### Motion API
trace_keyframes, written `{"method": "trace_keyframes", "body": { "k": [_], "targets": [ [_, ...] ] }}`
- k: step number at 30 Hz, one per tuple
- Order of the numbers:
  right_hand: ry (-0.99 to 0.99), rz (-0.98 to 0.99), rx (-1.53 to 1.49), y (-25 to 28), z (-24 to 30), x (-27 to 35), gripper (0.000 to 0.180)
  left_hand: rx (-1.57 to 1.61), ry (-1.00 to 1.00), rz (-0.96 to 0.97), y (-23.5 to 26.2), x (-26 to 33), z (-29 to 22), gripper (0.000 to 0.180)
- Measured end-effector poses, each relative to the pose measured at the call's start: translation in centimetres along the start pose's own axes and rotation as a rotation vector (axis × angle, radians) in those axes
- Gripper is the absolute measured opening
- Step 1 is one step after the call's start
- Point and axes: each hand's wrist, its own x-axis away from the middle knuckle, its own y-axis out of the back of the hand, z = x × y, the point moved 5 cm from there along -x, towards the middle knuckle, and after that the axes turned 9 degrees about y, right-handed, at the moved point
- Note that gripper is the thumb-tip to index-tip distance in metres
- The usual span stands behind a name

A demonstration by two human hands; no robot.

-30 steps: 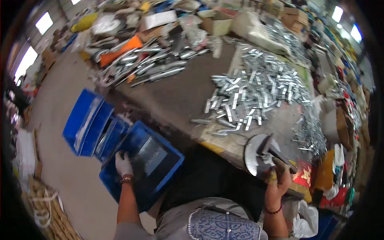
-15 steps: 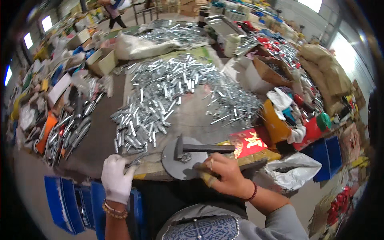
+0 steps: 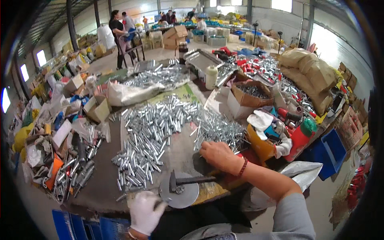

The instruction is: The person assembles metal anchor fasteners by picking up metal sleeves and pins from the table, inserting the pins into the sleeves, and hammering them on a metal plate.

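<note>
Looking down at the bench from my feed, so here's how things sit. Left hand (image 3: pixel 145 212) is in a white glove at the near edge of the table (image 3: pixel 100 188), fingers curled around something small and dark; can't make out what it is, too tiny. It's just beside the round metal plate (image 3: pixel 185 196), on its left.

Hammer (image 3: pixel 184 182) is lying across that plate, head towards the left, dark handle running off to the right. Nobody's holding it.

Right hand (image 3: pixel 219 157) is bare, red bead bracelet (image 3: pixel 242 168) on the wrist, resting palm down on a dark block (image 3: pixel 200 164) just past the plate. Fingers are fairly flat and spread over it, touching rather than gripping as far as I can tell.

Right behind both hands there's a huge spread of short silver metal tubes (image 3: pixel 160 132) covering the middle of the table. Cardboard box (image 3: pixel 250 98) with more metal bits sits further back on the right, and a red bottle with a green cap (image 3: pixel 300 138) is off to the right edge.
</note>
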Motion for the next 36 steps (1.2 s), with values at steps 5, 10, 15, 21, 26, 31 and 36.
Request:
{"method": "trace_keyframes", "body": {
  "k": [5,10,15,21,26,31,36],
  "targets": [
    [0.004,0.012,-0.001,-0.1,-0.6,0.1,0.012,0.011,-0.053,0.061,-2.0,-1.1,-2.3,0.02],
    [0.088,0.008,0.026,0.3,-0.5,-0.8,0.01,0.075,-0.117,0.039,-1.9,-1.4,-2.7,0.012],
    [0.087,-0.101,-0.082,2.6,0.9,-0.9,0.015,0.082,-0.115,0.04,-2.4,-1.5,-2.4,0.012],
    [0.159,-0.301,-0.336,5.6,9.0,1.9,0.022,0.137,-0.11,0.037,-2.5,-0.7,-2.4,0.01],
    [0.109,-0.254,-0.482,3.1,12.0,3.5,0.019,0.129,-0.047,-0.002,-2.8,-0.2,-1.5,0.01],
    [0.023,-0.254,-0.504,3.4,11.3,4.1,0.023,0.122,-0.092,0.046,-3.0,-1.8,-2.2,0.012],
    [-0.015,-0.27,-0.533,3.0,11.2,3.8,0.025,0.169,0.005,0.047,-3.0,-1.6,-2.0,0.014]
  ]
}}
